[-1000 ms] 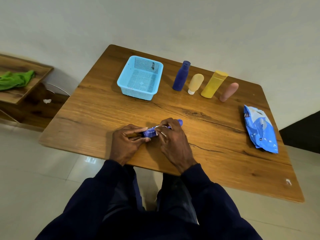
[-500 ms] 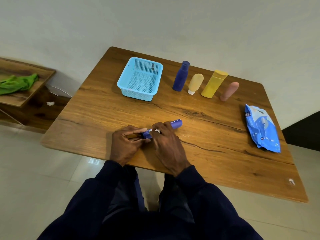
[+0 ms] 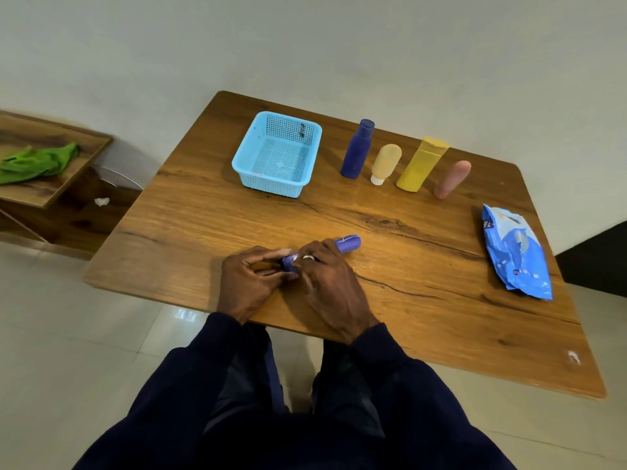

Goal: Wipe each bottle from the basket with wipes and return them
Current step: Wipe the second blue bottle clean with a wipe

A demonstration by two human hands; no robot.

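A small purple bottle (image 3: 346, 243) lies on its side on the wooden table (image 3: 390, 266) near the front edge. My left hand (image 3: 251, 283) pinches its near end. My right hand (image 3: 330, 283) covers its middle, with a bit of white wipe (image 3: 307, 257) showing under the fingers. The light blue basket (image 3: 278, 154) sits empty at the back. To its right stand a dark blue bottle (image 3: 356, 149), a cream bottle (image 3: 385, 163), a yellow bottle (image 3: 421, 163) and a pink bottle (image 3: 453, 179). The blue wipes pack (image 3: 515, 252) lies at the right.
A low wooden shelf (image 3: 44, 191) stands to the left of the table with a green cloth (image 3: 37, 162) on it. A small white scrap (image 3: 101, 201) lies on its lower level. A plain wall runs behind the table, tiled floor below.
My right hand has slid left along the purple bottle toward my left hand, leaving more of the far end uncovered. The left hand has kept its hold.
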